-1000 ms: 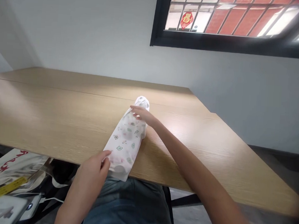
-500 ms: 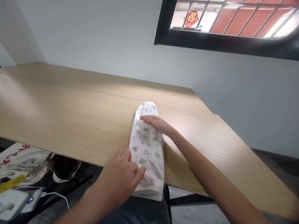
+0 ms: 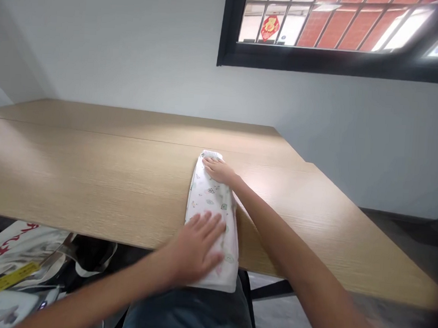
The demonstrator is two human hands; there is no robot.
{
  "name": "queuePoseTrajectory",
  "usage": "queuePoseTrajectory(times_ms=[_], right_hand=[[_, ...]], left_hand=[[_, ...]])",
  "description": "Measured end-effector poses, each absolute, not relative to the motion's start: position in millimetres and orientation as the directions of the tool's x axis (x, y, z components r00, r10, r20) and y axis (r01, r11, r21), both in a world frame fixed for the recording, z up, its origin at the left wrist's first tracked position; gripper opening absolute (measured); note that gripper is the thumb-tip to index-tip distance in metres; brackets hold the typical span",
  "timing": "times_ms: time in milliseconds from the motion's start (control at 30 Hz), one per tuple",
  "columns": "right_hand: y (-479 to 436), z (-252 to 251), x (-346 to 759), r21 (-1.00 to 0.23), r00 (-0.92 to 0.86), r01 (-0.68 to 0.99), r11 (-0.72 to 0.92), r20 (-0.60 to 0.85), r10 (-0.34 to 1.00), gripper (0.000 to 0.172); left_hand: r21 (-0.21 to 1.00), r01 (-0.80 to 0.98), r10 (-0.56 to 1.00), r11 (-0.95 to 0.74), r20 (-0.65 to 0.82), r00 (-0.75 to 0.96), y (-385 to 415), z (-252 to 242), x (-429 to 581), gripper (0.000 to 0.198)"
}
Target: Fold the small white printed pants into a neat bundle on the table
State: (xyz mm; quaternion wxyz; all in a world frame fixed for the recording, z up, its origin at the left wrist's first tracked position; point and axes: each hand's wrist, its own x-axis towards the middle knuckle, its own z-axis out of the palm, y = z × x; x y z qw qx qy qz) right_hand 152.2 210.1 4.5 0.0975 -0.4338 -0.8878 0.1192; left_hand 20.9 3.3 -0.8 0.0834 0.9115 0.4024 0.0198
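A long folded white garment (image 3: 211, 196) with a small cartoon print lies on the wooden table (image 3: 101, 176). Its narrow far end points away from me, and its near end hangs past the table's front edge above my lap. Flat on the far part rests my right hand (image 3: 218, 170), fingers stretched out to the left. My left hand (image 3: 200, 245) is over the near half, palm down with fingers spread, slightly blurred. Whether it presses on the cloth or hovers just above it, I cannot tell. Both hands cover parts of the print.
Below the table at the left are a white bag (image 3: 18, 242) with red lettering, a yellow strip (image 3: 4, 284) and a white device (image 3: 4, 309). A grey wall (image 3: 144, 54) stands behind the table, with a dark-framed barred window (image 3: 323, 61) at upper right.
My right hand has slid farther up towards the garment's far end and flattened. My left hand has moved from the garment's left edge onto its middle, and its fingers have spread.
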Motion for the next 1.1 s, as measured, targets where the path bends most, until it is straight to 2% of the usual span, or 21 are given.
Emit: queuePoseTrajectory(times_ms=[100,133,167,233,300,333,400,467,533,600,667,767,867,967,1100], right_hand=[[207.5,11.5,145.7,-0.213,-0.597,0.774,0.596,0.071,0.799,0.049],[200.5,16.1,145.5,-0.197,-0.617,0.765,0.613,0.047,0.786,0.047],[189.8,21.4,146.6,-0.186,-0.653,0.743,0.643,0.009,0.757,0.044],[156.9,32.2,153.1,-0.189,-0.749,0.660,0.727,-0.087,0.657,0.036],[112.1,40.5,164.6,-0.208,-0.821,0.571,0.794,-0.154,0.550,0.034],[87.8,42.7,171.5,-0.213,-0.829,0.559,0.801,-0.160,0.536,0.043],[41.8,41.1,186.2,-0.209,-0.829,0.559,0.802,-0.159,0.536,0.073],[6.7,31.4,199.2,-0.146,-0.841,0.540,0.829,-0.103,0.530,0.096],[-12.9,17.2,208.6,-0.037,-0.856,0.516,0.856,-0.011,0.516,0.103],[-18.8,4.5,214.1,0.062,-0.867,0.492,0.868,0.125,0.482,0.084],[-16.4,-1.9,216.5,0.087,-0.857,0.475,0.876,0.273,0.438,0.061],[-10.3,3.9,216.1,-0.030,-0.801,0.453,0.891,0.425,0.422,0.040],[-12.5,21.7,212.2,-0.209,-0.713,0.475,0.855,0.477,0.513,0.017],[-24.7,38.5,206.7,-0.377,-0.615,0.468,0.799,0.510,0.601,0.011],[-31.9,42.8,204.2,-0.465,-0.572,0.522,0.715,0.431,0.698,0.020]], left_hand=[[-0.101,0.635,0.608,-0.766,0.208,0.767,-51.2,-13.7,4.8,0.085],[-0.165,0.603,0.556,-0.780,0.259,0.790,-59.3,-16.8,-1.4,0.088],[-0.210,0.592,0.529,-0.778,0.289,0.798,-62.6,-18.7,-7.5,0.084],[-0.257,0.616,0.542,-0.744,0.306,0.782,-58.1,-19.7,-18.6,0.062],[-0.270,0.660,0.573,-0.701,0.339,0.747,-46.0,-18.8,-26.6,0.058],[-0.261,0.672,0.574,-0.693,0.365,0.733,-39.7,-18.6,-29.2,0.059],[-0.206,0.681,0.563,-0.703,0.424,0.709,-29.9,-19.1,-31.1,0.055],[-0.146,0.684,0.553,-0.715,0.479,0.681,-25.4,-20.5,-30.1,0.050],[-0.109,0.680,0.545,-0.725,0.512,0.664,-25.0,-21.3,-28.3,0.047],[-0.094,0.669,0.533,-0.738,0.526,0.662,-26.1,-21.0,-27.8,0.043],[-0.084,0.657,0.521,-0.750,0.537,0.664,-26.4,-19.6,-28.7,0.038],[0.014,0.624,0.532,-0.781,0.538,0.654,-24.4,-13.8,-30.0,0.032],[0.262,0.578,0.620,-0.773,0.506,0.600,-24.3,1.5,-29.0,0.024],[0.426,0.558,0.702,-0.712,0.431,0.567,-37.1,28.7,-27.3,0.018],[0.379,0.502,0.628,-0.777,0.424,0.653,-76.1,58.1,-31.8,0.016]])
